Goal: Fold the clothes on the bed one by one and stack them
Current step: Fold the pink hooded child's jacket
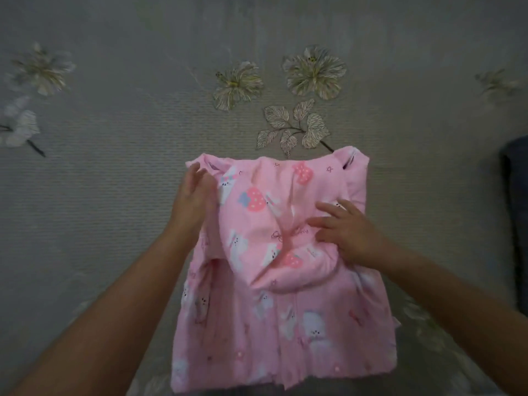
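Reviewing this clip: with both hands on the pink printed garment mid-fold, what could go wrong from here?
1. The pink bunny-and-strawberry printed garment bulges under the right hand; creases may get folded in.
2. The left hand only touches the side flap with straight fingers, so that flap might slip open.
3. The dark blue fabric lies apart at the right edge; carrying the loose fold there could undo it.

The garment (285, 252) is pink, printed with white bunnies and red-pink strawberries. The bed (128, 138) cover is grey-beige with pale flowers toward twelve o'clock; dark blue cloth (517, 195) at three o'clock.
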A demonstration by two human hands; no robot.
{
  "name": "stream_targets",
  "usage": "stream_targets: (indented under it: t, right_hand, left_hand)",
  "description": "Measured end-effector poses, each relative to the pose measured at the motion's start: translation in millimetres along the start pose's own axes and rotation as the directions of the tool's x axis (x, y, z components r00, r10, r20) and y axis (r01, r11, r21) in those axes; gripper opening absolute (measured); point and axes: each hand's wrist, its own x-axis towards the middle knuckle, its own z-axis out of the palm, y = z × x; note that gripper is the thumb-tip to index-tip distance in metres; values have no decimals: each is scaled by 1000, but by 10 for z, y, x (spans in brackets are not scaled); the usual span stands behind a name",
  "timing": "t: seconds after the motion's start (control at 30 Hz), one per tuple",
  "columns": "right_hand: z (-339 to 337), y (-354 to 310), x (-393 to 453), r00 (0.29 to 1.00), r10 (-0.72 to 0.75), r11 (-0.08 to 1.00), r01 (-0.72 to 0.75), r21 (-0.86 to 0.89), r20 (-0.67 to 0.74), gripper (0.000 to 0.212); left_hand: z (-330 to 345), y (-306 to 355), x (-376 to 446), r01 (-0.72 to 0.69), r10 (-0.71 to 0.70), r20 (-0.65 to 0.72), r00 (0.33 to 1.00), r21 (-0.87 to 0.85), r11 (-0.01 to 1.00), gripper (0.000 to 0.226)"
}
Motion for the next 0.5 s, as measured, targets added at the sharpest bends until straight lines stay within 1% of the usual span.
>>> stream_targets:
  t: [0.03,0.07,0.1,0.13,0.17,0.2,0.23,0.27,0.3,0.33,0.37,0.4,0.43,0.47,0.5]
  right_hand:
    - [40,-78,-33,999,36,998,-35,-44,25,33]
    - [75,-123,-60,998,50,997,-48,-63,33,32]
    - [85,-119,-72,999,48,997,-47,-59,12,33]
    - [68,-87,-67,999,42,998,-42,-38,-9,34]
    - [20,-41,-48,999,33,999,-34,-6,-40,36]
    - [-35,10,-19,996,28,999,-24,45,-89,37]
    - [-113,58,28,985,36,994,-17,110,-171,37]
    - [-217,94,110,966,68,990,-34,138,-248,35]
    - [-332,122,216,951,139,985,-104,138,-276,31]
    - [-434,135,340,932,238,971,-220,95,-274,28]
    - [-503,159,468,922,326,945,-322,52,-212,36]
    - [-554,177,594,916,390,921,-390,22,-92,55]
    - [-596,193,714,906,420,907,-421,5,43,70]
    - [-615,196,817,886,437,897,-442,0,156,75]
    - [-629,191,896,868,435,894,-448,1,238,71]
  left_hand:
    - [36,35,-119,-140,138,30,990,112,984,58]
    - [100,36,-265,-305,274,145,951,285,908,74]
    - [172,12,-386,-447,332,312,890,454,771,86]
    - [247,-44,-479,-550,305,466,831,598,583,92]
    - [317,-149,-555,-593,212,558,803,711,377,90]
    - [363,-265,-603,-583,110,574,811,781,224,83]
    - [392,-383,-634,-557,45,558,828,813,168,76]
    - [397,-503,-652,-547,40,549,835,820,170,72]
    - [375,-618,-667,-557,84,552,830,807,198,70]
    - [364,-688,-696,-588,176,562,808,780,212,67]
    - [355,-778,-696,-627,279,570,772,754,195,65]
    - [336,-880,-691,-658,386,567,728,737,157,63]
    - [321,-940,-698,-671,464,549,695,727,145,61]
    - [308,-980,-724,-671,512,526,679,728,141,60]
    - [290,-1016,-760,-654,548,491,677,744,141,59]
